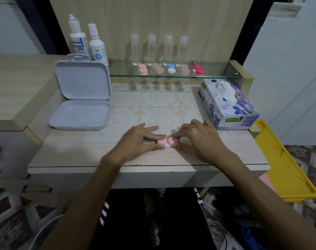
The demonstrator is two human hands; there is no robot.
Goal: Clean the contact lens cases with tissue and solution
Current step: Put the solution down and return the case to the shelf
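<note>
We hold a pink contact lens case [167,141] between both hands at the front middle of the table [67,152]. Our left hand [141,139] pinches the left cap of the case with the thumb and a finger, while the other fingers are spread out over the lace mat [159,103]. Our right hand [198,139] pinches the right cap with its fingertips, and the fingers are curled around it. The case seems to rest on a small white tissue [169,145], but most of this sheet is hidden under the hands. Just beside the right hand, on the right side of the table, stands a purple tissue box [229,107] with one white sheet coming out from the top. On the left side of the table lies an open white plastic box [81,105], its lid standing upright. Behind this box stand two white solution bottles [88,44]. On the glass shelf [213,73] at the back there are four clear small bottles [159,49] in a row, and in front of them five other lens cases [170,68]: pink, pale pink, blue and white, pale pink, and dark pink. At the far right, beside the table, we see a yellow plastic bin [287,168].
</note>
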